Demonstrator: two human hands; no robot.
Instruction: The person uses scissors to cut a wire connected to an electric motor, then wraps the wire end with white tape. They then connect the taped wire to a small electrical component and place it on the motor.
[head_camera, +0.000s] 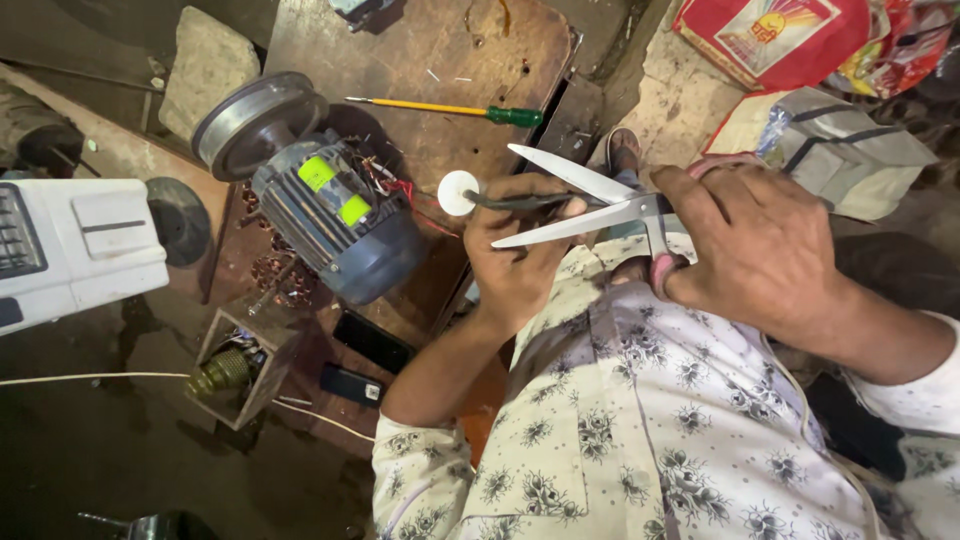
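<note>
right hand (770, 250) grips open scissors (590, 205), blades astride a dark strip (515, 201) pinched in the closed left hand (515, 250), beside a white disc (458, 192). cutting step judged in hand; next calls for closing blades squarely. electric motor (330, 215) lies left.

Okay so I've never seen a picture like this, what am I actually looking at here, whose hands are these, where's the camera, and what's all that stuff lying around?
There is one picture, from a camera worn on a person's head, looking down at their own two bare hands and patterned shirt. No robot is involved. The right hand holds open scissors by the handles. The left hand pinches a thin dark strip, and a small white disc shows at its far end. On the worn wooden board lie a grey electric motor with a pulley wheel and a screwdriver with a green handle. A small wooden box sits lower left, and a white machine at the left edge.
</note>
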